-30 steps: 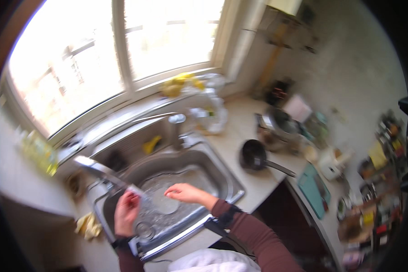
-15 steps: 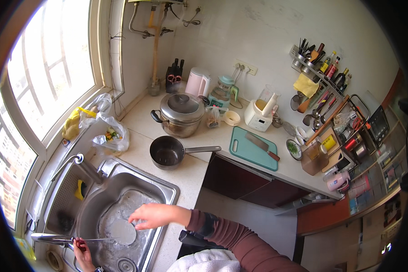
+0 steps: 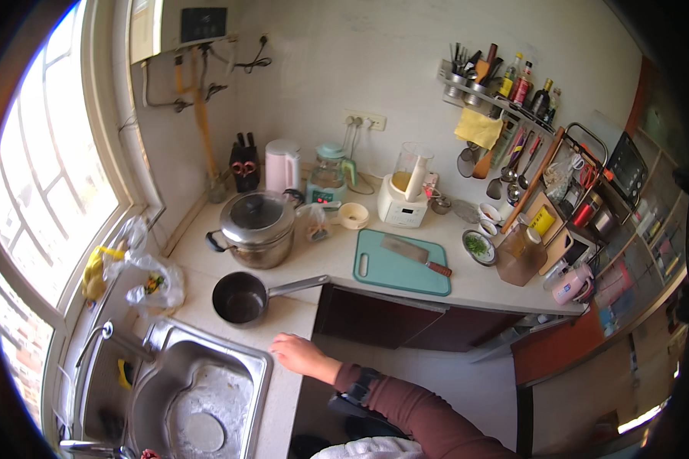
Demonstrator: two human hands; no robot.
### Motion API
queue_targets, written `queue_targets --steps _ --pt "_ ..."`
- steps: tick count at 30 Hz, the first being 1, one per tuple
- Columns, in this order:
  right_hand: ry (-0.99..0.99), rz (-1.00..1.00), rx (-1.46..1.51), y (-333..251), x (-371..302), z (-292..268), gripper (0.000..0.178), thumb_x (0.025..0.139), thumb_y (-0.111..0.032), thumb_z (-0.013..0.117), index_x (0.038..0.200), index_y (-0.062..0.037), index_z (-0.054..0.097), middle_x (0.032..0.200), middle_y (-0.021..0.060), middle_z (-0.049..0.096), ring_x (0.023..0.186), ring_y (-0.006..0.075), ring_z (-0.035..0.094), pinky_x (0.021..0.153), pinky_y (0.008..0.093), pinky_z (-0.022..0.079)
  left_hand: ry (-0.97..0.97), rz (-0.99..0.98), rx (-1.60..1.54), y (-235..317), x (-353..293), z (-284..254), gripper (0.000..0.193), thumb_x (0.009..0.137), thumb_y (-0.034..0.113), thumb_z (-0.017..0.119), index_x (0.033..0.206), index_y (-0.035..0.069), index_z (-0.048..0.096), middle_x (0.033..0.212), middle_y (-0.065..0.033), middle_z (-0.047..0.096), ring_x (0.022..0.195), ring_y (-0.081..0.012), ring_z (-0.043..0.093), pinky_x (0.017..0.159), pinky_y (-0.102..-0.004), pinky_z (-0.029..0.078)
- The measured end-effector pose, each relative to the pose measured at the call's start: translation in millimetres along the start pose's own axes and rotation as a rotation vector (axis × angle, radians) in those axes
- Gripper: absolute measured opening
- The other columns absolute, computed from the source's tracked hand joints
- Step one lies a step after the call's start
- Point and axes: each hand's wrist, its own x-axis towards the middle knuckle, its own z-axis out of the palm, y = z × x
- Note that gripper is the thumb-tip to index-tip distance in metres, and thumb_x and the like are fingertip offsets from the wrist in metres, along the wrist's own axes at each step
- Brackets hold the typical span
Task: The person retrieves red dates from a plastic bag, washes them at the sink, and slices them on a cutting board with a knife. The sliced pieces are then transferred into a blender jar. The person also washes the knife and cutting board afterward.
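My right hand is over the counter strip beside the sink, its fingers loosely bent and nothing visible in them. The sleeve is brown, with a dark band at the wrist. Closest to this hand are the right rim of the steel sink and a dark saucepan with its handle pointing right. A pale round disc lies in the sink basin. At the lower edge, by the faucet, only a sliver of a small dark red thing shows; the fingers of my left hand are cut off there.
Behind the saucepan stands a lidded steel pot. A cleaver lies on a green cutting board. Further right are a white blender and a bowl of chopped greens. Plastic bags sit by the window.
My right hand has moved from over the sink basin to the counter beside it. The view has shifted, so my left hand has nearly left it at the bottom.
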Motion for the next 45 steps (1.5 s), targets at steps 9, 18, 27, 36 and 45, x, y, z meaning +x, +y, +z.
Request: queue_targets --steps 9,18,27,36,45 --pt "0.121 0.405 -0.188 204 -159 -198 0.011 0.078 -0.014 0.056 0.080 -0.0073 0.065 0.078 0.0131 0.062 0.078 0.0329 0.061 0.068 0.0422 0.050 -0.345 -0.419 0.016 -225 41 234 0.018 0.092 0.018 0.055 0.080 0.004 0.056 0.073 -0.0030 0.056 0.079 -0.0152 0.057 0.048 -0.0160 0.043" --pt "0.270 0.568 -0.223 301 -229 -306 0.018 0.078 -0.010 0.058 0.095 -0.0052 0.062 0.091 0.0148 0.060 0.086 0.0345 0.058 0.074 0.0409 0.049 -0.667 -0.525 0.741 -548 39 491 0.014 0.092 0.017 0.056 0.102 0.007 0.057 0.082 -0.0044 0.057 0.074 -0.0158 0.056 0.049 -0.0178 0.038" --pt "0.346 0.648 -0.517 371 -199 -324 0.041 0.070 -0.015 0.066 0.108 -0.0071 0.055 0.100 0.0137 0.052 0.094 0.0329 0.051 0.077 0.0457 0.044 -0.771 -0.256 1.591 -651 138 517 0.021 0.086 0.021 0.063 0.085 0.001 0.064 0.064 0.0003 0.056 0.052 -0.0082 0.051 0.048 -0.0199 0.041" --pt "0.121 0.750 -0.363 433 -180 -330 0.033 0.068 -0.025 0.068 0.096 -0.0102 0.058 0.099 0.0128 0.050 0.094 0.0327 0.051 0.076 0.0505 0.043 -0.812 0.066 2.098 -691 207 496 0.030 0.071 0.032 0.066 0.072 0.002 0.069 0.060 -0.0085 0.065 0.059 -0.0203 0.065 0.059 -0.0319 0.052" --pt "0.001 0.675 -0.247 444 -211 -368 0.034 0.066 -0.025 0.067 0.096 -0.0097 0.058 0.094 0.0157 0.053 0.088 0.0356 0.055 0.072 0.0470 0.047 -0.701 -0.231 1.834 -693 143 492 0.024 0.081 0.020 0.064 0.080 -0.004 0.066 0.062 -0.0039 0.061 0.055 -0.0106 0.057 0.054 -0.0257 0.048"
